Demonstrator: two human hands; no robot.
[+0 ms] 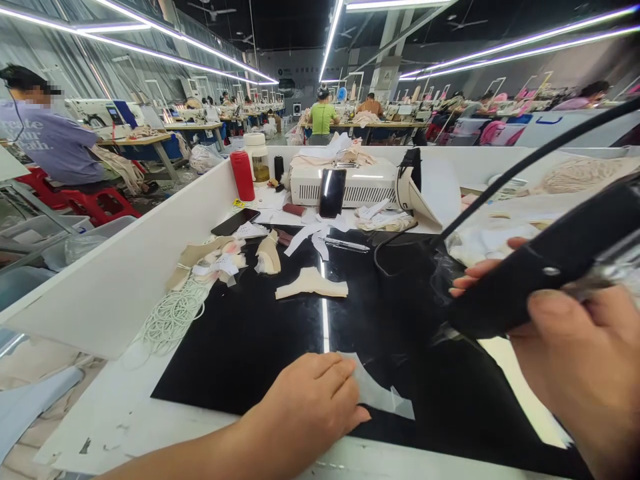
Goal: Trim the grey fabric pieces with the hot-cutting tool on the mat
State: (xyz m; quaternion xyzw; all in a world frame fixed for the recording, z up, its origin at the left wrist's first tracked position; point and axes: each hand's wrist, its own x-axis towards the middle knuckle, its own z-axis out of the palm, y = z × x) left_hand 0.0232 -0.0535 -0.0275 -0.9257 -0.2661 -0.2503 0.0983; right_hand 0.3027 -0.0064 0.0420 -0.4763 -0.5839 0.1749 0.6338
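Observation:
Near the front edge of the black board (pixel 240 347), my left hand (pixel 313 403) rests with its fingers pressed together on a translucent, curved cut piece (pixel 383 393). The piece's left end is hidden under my fingers. On the right, my right hand (pixel 565 360) grips a black corded hand tool (pixel 530 280), raised above the board; its exact kind is unclear. Beyond my left hand lies a cream stack of shaped fabric pieces (pixel 313 283). Below the tool, a pale cream strip (pixel 525 393) is partly covered by my right hand.
The tool's black cord (pixel 500 190) arcs across the right side. At left lie a coil of pale cord (pixel 173 317) and fabric scraps (pixel 220 260). Behind stand a phone (pixel 333 193), a white vented box (pixel 370 183) and a red bottle (pixel 243 175). Several people sit at sewing tables beyond.

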